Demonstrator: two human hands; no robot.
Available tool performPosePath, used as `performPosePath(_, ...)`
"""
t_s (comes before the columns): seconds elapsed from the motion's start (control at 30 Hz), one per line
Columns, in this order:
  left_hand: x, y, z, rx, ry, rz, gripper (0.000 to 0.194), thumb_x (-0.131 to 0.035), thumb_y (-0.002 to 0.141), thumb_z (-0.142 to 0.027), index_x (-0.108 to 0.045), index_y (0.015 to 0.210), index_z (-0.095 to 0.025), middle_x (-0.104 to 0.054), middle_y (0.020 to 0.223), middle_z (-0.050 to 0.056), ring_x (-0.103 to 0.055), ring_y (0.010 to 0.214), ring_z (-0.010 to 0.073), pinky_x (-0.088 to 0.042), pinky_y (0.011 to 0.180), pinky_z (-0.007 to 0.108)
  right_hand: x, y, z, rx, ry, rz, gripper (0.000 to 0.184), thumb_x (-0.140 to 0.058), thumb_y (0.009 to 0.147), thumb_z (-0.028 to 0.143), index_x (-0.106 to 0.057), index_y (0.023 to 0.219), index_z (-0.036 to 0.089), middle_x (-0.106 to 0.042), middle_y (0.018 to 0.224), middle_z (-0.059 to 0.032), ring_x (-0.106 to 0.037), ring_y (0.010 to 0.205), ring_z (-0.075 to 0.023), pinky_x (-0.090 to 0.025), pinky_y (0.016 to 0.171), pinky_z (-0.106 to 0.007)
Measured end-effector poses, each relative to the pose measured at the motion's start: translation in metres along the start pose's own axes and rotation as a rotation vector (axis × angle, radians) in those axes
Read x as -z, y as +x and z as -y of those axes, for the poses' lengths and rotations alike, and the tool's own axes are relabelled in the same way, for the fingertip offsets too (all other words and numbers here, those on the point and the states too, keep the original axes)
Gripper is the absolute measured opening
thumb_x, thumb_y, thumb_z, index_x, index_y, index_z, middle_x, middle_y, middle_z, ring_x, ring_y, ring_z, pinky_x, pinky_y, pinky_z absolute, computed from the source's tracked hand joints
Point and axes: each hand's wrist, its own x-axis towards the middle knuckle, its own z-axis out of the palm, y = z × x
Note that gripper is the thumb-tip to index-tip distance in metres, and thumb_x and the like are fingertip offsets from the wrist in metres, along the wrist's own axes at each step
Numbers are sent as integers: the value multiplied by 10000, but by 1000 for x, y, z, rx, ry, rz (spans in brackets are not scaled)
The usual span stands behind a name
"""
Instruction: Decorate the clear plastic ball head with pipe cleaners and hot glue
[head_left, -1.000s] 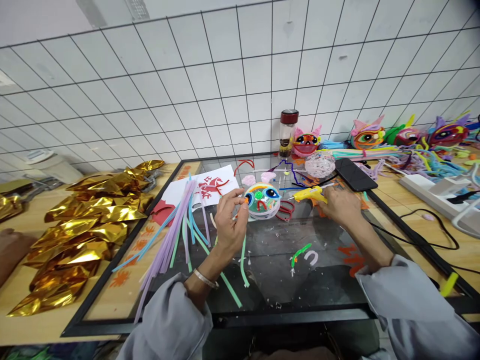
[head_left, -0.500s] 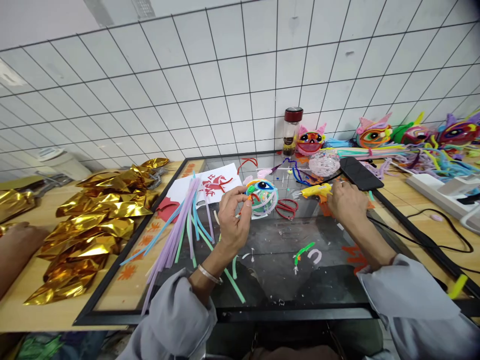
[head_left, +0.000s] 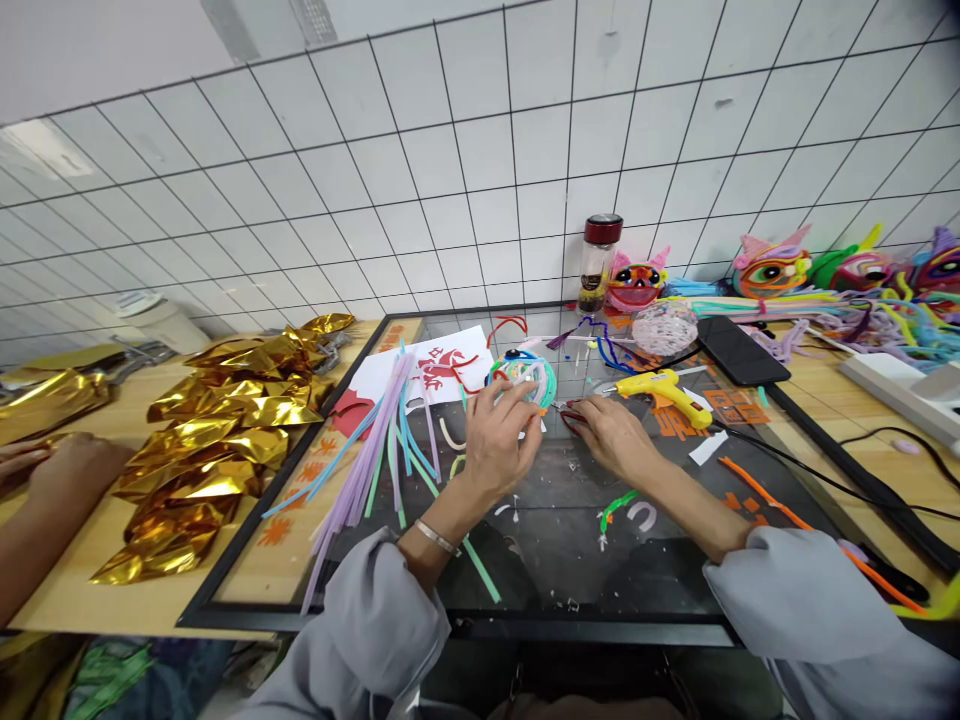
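Observation:
My left hand [head_left: 501, 438] is closed in a pinch in front of a round craft ball [head_left: 541, 372] with coloured pipe-cleaner trim and a black eye. A small orange piece [head_left: 542, 412] shows at its fingertips; the fingers cover part of the ball. Just to the right, my right hand [head_left: 611, 432] reaches down to the glass surface with its fingers closed on red-handled scissors [head_left: 571, 415]. A yellow glue gun [head_left: 664, 388] lies beyond my right hand, touched by neither hand. Bits of green pipe cleaner [head_left: 616, 508] lie nearer to me.
Purple and blue pipe cleaners [head_left: 375, 450] lie left of my left hand beside a white sheet [head_left: 420, 365]. Gold foil [head_left: 225, 430] covers the left side, near another person's hand [head_left: 79, 470]. A bottle [head_left: 600, 262], phone [head_left: 742, 350] and power strip [head_left: 900, 395] stand farther back.
My right hand has left the glue gun, which now lies on the table, and has moved left onto the scissors. My left hand has turned over slightly in front of the ball.

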Motion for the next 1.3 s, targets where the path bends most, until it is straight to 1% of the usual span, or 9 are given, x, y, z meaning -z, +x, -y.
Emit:
performPosePath(0.2,-3,-1,2,-38,74,64,59,-598,844,-153,-647,840,-186,-721,1151,54,-558,1049,260,-398,833,400,10,3,7,-84,-57,105,301,-452,939,165,-624,1177,100,-685,1075,-153,-628,989,-237,-429,852,-312)
performPosePath(0.47,-5,-3,4,-28,55,82,88,-577,856,-160,-661,861,-185,-714,1144,69,-542,1074,258,-399,866,405,31,2,15,-256,-163,279,327,-480,853,94,-623,1146,109,-703,1051,-160,-666,912,-257,-398,681,-302)
performPosePath(0.57,-5,-3,3,-1,37,95,96,-572,860,-161,-665,855,-186,-711,1152,69,-542,1082,261,-402,872,404,36,-2,11,-381,-98,201,342,-525,812,145,-627,1139,130,-713,1018,-148,-668,884,-272,-395,645,-306)
performPosePath(0.67,-3,-1,1,47,-43,56,105,-568,860,-159,-666,836,-189,-722,1092,75,-564,1043,249,-417,879,403,38,-6,2,-467,141,-57,407,-577,754,175,-624,1156,135,-701,914,-100,-652,779,-230,-427,657,-308)
performPosePath(0.73,-1,1,-2,102,-152,3,119,-557,871,-166,-665,824,-185,-729,974,76,-594,941,217,-437,861,382,39,-9,-2,-468,511,-181,494,-612,718,210,-602,1207,147,-665,831,-40,-611,657,-167,-453,634,-297)
performPosePath(0.83,3,4,-6,263,-368,-24,142,-545,888,-202,-672,829,-177,-703,800,44,-592,752,160,-453,749,311,38,-11,2,-390,1078,-191,566,-710,653,318,-623,1190,164,-605,764,6,-556,604,-123,-467,571,-274)
performPosePath(0.93,6,6,-11,505,-593,22,169,-557,886,-264,-682,827,-169,-660,716,11,-540,643,124,-422,638,257,35,-14,15,-349,1288,-123,567,-807,566,362,-674,1081,168,-581,731,16,-530,615,-114,-464,556,-269)
performPosePath(1.07,8,7,-13,697,-816,76,207,-593,860,-325,-668,770,-154,-611,666,-9,-487,611,102,-383,604,234,33,-18,26,-299,1259,-5,528,-741,669,418,-645,1126,171,-550,672,33,-492,539,-104,-423,506,-261)
performPosePath(1.3,10,8,-15,721,-856,83,225,-593,853,-317,-635,706,-152,-585,652,-12,-487,634,102,-378,629,234,39,-22,27,-112,832,-65,404,-696,727,407,-611,1056,189,-556,741,12,-498,665,-138,-439,631,-277)
